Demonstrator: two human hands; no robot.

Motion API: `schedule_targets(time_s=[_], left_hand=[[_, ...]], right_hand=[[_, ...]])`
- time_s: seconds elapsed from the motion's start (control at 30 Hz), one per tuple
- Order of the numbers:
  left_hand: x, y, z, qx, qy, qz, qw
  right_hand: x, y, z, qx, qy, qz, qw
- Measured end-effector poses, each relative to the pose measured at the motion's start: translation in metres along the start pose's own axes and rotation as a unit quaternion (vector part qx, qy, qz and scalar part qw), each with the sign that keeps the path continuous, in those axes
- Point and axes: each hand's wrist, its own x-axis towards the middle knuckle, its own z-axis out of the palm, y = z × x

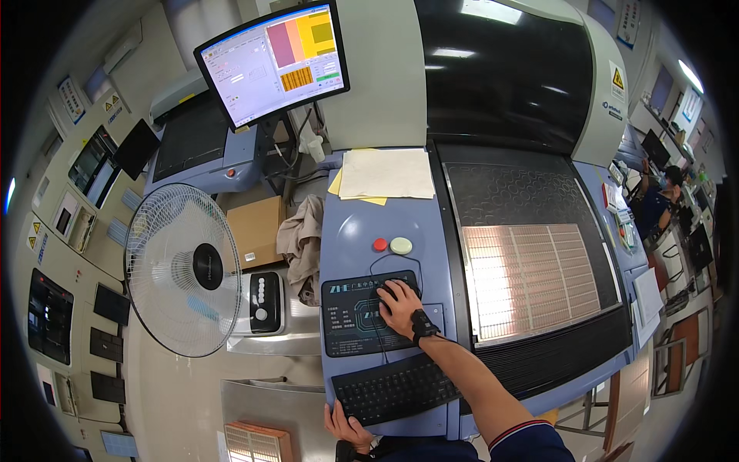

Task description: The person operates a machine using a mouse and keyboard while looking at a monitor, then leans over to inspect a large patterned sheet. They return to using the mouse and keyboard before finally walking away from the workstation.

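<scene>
Beneath my right hand [399, 309] spreads the smooth, blue-grey top of a machine bench [350, 231], in a room with a pale, shiny floor [169, 404] and cream machine cabinets far off to my left. My two hands are well apart: the right lies palm down, fingers slightly spread, on a black rectangular mat [350, 316] with teal markings, and it hides whatever is under the palm; a thin black cord loops out beyond my fingers. My left hand [348, 428] is at the near left corner of a long black keyboard [392, 389] — I cannot tell whether it grips anything. The keyboard sits slanted just nearer me than the mat, my right forearm passing over its right end. Beyond my right hand are a round red button [379, 244] and a round whitish one [400, 246], then white paper [387, 173] over yellow sheets. Right of that hand lies a copper-coloured gridded panel [531, 281]; to its left, a wire-caged fan [185, 269] stands before a brown cardboard box [258, 227].
</scene>
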Motion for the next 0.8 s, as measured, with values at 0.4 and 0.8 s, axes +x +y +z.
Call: schedule_targets(time_s=[0.4, 0.8], left_hand=[[0.0002, 0.0006, 0.0007, 0.004, 0.005, -0.001, 1.0], [0.0008, 0.001, 0.0014, -0.004, 0.019, 0.001, 1.0]], right_hand=[[0.0002, -0.0004, -0.0009, -0.002, -0.003, 0.002, 1.0], [-0.0001, -0.0006, -0.0002, -0.002, 0.001, 0.002, 1.0]])
